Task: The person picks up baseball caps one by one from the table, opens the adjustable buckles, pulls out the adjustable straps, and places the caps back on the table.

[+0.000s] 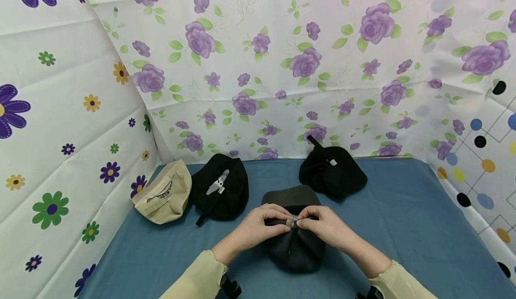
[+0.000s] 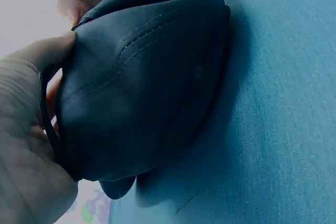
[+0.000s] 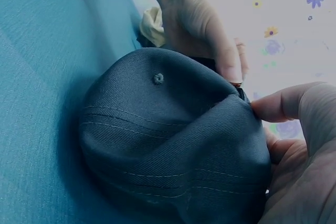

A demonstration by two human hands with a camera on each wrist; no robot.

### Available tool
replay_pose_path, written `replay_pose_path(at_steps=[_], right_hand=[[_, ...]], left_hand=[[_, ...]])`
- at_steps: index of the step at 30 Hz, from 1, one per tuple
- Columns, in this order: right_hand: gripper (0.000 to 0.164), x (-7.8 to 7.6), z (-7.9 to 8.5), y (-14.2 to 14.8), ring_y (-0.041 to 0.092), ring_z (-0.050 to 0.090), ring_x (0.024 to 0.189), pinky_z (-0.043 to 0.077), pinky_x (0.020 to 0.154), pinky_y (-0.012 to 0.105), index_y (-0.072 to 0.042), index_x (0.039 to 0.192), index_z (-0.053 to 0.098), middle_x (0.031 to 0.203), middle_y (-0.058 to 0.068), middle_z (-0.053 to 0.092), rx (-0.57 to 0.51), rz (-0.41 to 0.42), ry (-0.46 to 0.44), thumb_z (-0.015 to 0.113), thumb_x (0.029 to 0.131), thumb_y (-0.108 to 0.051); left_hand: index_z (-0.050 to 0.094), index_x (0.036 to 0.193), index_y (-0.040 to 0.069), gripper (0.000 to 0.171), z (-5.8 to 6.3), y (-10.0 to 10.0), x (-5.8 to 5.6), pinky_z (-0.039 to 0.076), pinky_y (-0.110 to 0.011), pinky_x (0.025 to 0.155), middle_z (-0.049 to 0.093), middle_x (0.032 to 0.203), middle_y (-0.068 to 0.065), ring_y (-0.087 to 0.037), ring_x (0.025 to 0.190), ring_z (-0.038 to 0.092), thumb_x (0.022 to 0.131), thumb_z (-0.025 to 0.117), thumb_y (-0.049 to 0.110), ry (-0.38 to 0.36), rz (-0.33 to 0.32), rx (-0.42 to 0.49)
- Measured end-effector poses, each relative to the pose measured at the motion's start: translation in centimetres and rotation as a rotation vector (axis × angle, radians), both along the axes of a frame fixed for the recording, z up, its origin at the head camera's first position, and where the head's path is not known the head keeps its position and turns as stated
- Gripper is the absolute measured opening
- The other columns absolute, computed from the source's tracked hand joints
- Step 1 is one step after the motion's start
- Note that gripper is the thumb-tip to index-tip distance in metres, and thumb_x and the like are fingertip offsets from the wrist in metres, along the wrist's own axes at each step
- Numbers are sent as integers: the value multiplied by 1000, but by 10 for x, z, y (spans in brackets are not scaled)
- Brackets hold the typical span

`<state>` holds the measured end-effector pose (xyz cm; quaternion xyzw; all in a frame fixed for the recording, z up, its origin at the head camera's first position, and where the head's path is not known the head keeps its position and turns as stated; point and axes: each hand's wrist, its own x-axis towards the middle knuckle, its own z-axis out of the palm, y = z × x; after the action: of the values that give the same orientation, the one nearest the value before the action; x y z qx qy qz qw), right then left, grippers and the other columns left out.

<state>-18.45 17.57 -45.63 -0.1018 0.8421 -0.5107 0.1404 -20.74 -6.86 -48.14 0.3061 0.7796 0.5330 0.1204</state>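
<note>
1. Dark grey cloth fills the space between my hands in the head view: the dark grey cap (image 1: 296,254) sits at the lower middle of the frame, on the blue cover (image 1: 407,218). My left hand (image 1: 258,227) pinches the strap (image 1: 275,222) beside a small metal buckle (image 1: 290,222), thumb and fingers nearly closed. My right hand (image 1: 330,228) pinches at the buckle's other side, its fingertips almost meeting. I judge the buckle work to be under way and unfinished; whether the strap is threaded through, I can't tell. Left of centre, a black cap (image 1: 239,191) has a strap end sticking out, with a beige cap (image 1: 161,209) just beside it; another black cap (image 1: 342,173), right of centre, has its strap jutting up.

2. From the left wrist, the dark grey cap takes the middle of the frame. My left thumb presses its edge at the left, and the strap bows away from the cloth, so I judge it not drawn flat. The buckle is hidden.

3. From the right wrist, the cap's crown fills the lower middle. My right thumb and finger grip its edge at the right; my left hand reaches in from the top. How far the fastening has got doesn't show.
</note>
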Motion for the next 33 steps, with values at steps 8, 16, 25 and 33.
replay_pose_path(at_steps=[8, 16, 25, 33], right_hand=[[18, 0, 0, 0, 22, 55, 92, 44, 77, 38, -14, 100, 74, 108, 3, 64, -2, 0, -5, 68, 99, -31], [15, 0, -2, -2, 24, 57, 89, 46, 76, 38, -13, 97, 74, 105, 3, 65, -4, 10, 25, 70, 98, -28], [15, 0, -3, -2, 22, 57, 91, 46, 77, 38, -14, 96, 74, 106, 2, 65, 10, 8, 35, 70, 98, -29], [14, 0, -2, -3, 21, 57, 90, 46, 76, 38, -15, 96, 74, 106, 2, 64, 18, -2, 40, 70, 98, -28]], left_hand=[[76, 117, 26, 17, -1, 1, 0, 45, -35, 104, 66, 125, 12, -11, 119, 58, 102, 67, 27, -25, -17, 24], [74, 109, 27, 16, 0, 6, 2, 45, -35, 104, 65, 120, 12, -10, 114, 60, 101, 65, 18, -1, 14, -20], [68, 118, 31, 19, 3, 3, 0, 46, -35, 100, 62, 121, 15, -8, 112, 57, 99, 71, 32, 142, -26, -110], [71, 113, 32, 19, 7, 3, 0, 42, -36, 106, 63, 123, 17, -7, 119, 54, 95, 76, 35, 224, -5, -134]])
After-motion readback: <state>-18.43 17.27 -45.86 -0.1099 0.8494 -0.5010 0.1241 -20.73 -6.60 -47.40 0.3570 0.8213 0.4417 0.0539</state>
